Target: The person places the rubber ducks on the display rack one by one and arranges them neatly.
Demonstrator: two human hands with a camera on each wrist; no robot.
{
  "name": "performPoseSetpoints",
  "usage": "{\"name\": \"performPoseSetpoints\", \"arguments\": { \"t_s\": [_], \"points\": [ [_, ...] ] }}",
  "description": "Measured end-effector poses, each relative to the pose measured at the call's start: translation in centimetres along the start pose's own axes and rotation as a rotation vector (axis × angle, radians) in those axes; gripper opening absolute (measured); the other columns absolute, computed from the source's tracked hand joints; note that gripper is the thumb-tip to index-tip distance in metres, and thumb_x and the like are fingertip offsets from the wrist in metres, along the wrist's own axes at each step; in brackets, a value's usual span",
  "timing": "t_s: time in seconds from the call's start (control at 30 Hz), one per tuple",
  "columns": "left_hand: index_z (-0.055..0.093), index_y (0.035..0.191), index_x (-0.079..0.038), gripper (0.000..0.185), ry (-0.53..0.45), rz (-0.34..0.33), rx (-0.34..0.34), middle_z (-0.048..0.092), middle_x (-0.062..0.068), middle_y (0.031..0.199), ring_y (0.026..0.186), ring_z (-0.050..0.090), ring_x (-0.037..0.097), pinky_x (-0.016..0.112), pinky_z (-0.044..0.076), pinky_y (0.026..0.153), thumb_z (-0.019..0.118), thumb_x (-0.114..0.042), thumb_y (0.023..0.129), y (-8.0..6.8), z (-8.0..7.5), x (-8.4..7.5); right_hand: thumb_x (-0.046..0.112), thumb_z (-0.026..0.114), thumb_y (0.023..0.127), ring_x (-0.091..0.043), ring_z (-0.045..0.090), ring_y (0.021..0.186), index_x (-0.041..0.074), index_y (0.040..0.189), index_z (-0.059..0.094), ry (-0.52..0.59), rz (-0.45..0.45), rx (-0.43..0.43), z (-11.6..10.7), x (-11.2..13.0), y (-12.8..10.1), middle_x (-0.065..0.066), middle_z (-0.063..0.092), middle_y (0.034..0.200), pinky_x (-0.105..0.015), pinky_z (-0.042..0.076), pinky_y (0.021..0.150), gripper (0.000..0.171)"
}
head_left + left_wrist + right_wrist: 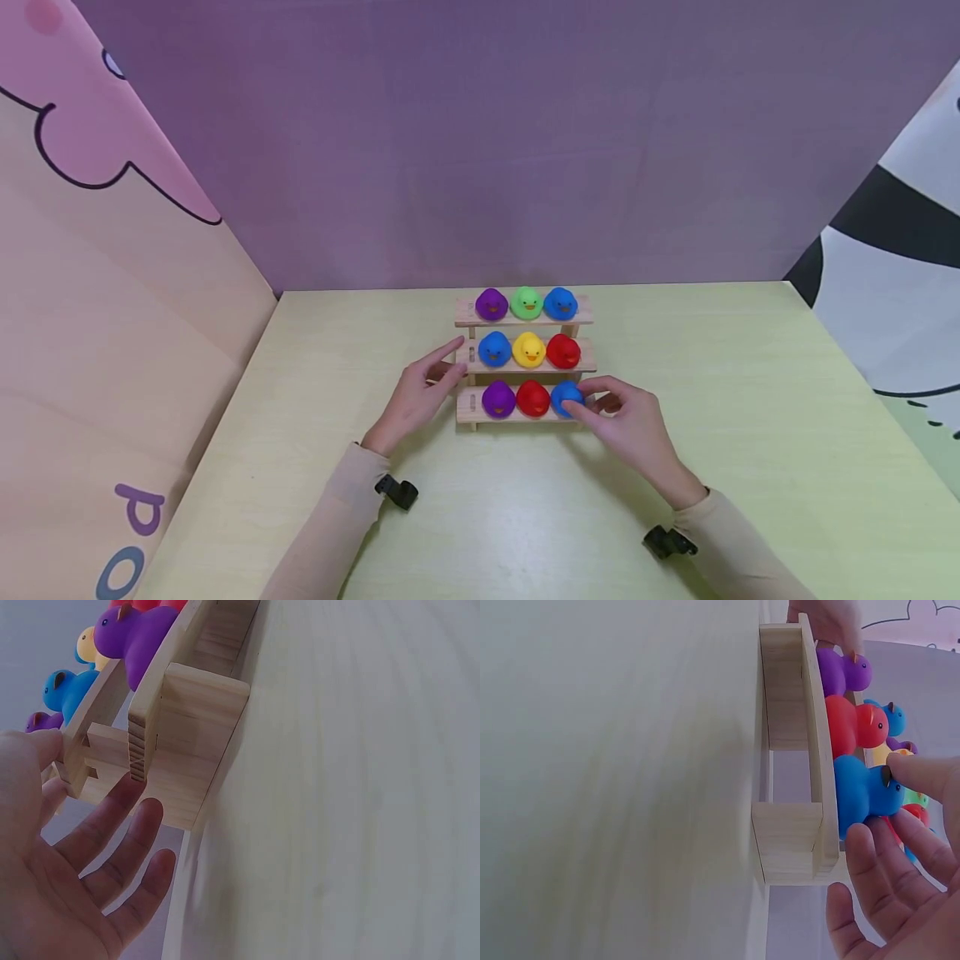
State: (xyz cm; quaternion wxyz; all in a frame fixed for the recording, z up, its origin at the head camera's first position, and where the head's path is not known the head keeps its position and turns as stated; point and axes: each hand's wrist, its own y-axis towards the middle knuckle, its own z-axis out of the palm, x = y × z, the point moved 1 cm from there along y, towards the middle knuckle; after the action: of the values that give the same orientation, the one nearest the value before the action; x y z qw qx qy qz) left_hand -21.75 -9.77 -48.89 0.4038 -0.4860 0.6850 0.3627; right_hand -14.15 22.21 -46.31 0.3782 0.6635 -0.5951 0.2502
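Observation:
A three-step wooden rack (472, 406) carries rubber ducks, three on each step. The right hand (630, 421) pinches the blue duck (855, 796) at the right end of the front step, thumb on its head and fingers at its side. Beside it sit a red duck (533, 399) and a purple duck (498, 400). My left hand (420, 392) holds the left end of the middle step between thumb and index finger; its other fingers (124, 874) extend loosely near the front step's end. The middle step bears blue (494, 349), yellow (529, 350) and red (563, 352) ducks.
On the back step stand a purple duck (492, 304), a green duck (527, 303) and another blue duck (560, 304). The rack is near the back edge of the pale table (712, 375), close to a purple wall panel (525, 150). Printed panels flank both sides.

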Motion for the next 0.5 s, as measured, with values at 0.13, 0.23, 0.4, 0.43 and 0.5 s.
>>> {"name": "performPoseSetpoints", "arguments": {
  "t_s": [0.13, 0.23, 0.4, 0.43, 0.5],
  "points": [
    [0.052, 0.158, -0.040, 0.048, 0.002, -0.002, -0.001, 0.079, 0.005, 0.117, 0.101, 0.071, 0.022, 0.036, 0.058, 0.084, 0.060, -0.040, 0.110, -0.07, -0.04, -0.02, 0.030, 0.087, 0.091, -0.019, 0.069, 0.082, 0.012, 0.110, 0.080, -0.002, -0.001, 0.001, 0.17, 0.11, 0.07, -0.006, 0.081, 0.100, -0.024, 0.053, 0.061, 0.027],
    [0.052, 0.158, -0.039, 0.048, 0.003, -0.004, -0.002, 0.079, 0.005, 0.118, 0.100, 0.070, 0.022, 0.036, 0.058, 0.084, 0.060, -0.039, 0.110, -0.03, -0.04, -0.06, 0.030, 0.087, 0.091, -0.019, 0.069, 0.082, 0.012, 0.110, 0.080, -0.002, 0.001, 0.002, 0.22, 0.15, 0.12, -0.006, 0.080, 0.100, -0.024, 0.053, 0.061, 0.028],
    [0.052, 0.158, -0.039, 0.048, 0.008, -0.007, 0.000, 0.079, 0.005, 0.118, 0.101, 0.070, 0.021, 0.035, 0.058, 0.084, 0.059, -0.039, 0.110, -0.03, -0.10, -0.07, 0.031, 0.087, 0.091, -0.020, 0.069, 0.084, 0.012, 0.112, 0.079, 0.004, 0.017, 0.011, 0.25, 0.10, 0.22, -0.007, 0.080, 0.101, -0.024, 0.053, 0.060, 0.029],
    [0.052, 0.158, -0.039, 0.048, 0.009, -0.007, 0.000, 0.078, 0.005, 0.119, 0.101, 0.070, 0.021, 0.035, 0.058, 0.084, 0.059, -0.039, 0.110, -0.04, -0.12, -0.07, 0.032, 0.087, 0.091, -0.020, 0.069, 0.084, 0.013, 0.112, 0.079, 0.006, 0.021, 0.015, 0.24, 0.11, 0.24, -0.006, 0.080, 0.102, -0.024, 0.053, 0.060, 0.029],
    [0.052, 0.158, -0.039, 0.048, 0.009, -0.006, -0.001, 0.078, 0.005, 0.119, 0.101, 0.071, 0.021, 0.034, 0.058, 0.084, 0.059, -0.040, 0.111, -0.07, -0.16, -0.08, 0.034, 0.086, 0.092, -0.021, 0.070, 0.085, 0.014, 0.113, 0.079, 0.010, 0.026, 0.018, 0.17, 0.14, 0.24, -0.006, 0.081, 0.103, -0.025, 0.054, 0.061, 0.030]
  ]
}}
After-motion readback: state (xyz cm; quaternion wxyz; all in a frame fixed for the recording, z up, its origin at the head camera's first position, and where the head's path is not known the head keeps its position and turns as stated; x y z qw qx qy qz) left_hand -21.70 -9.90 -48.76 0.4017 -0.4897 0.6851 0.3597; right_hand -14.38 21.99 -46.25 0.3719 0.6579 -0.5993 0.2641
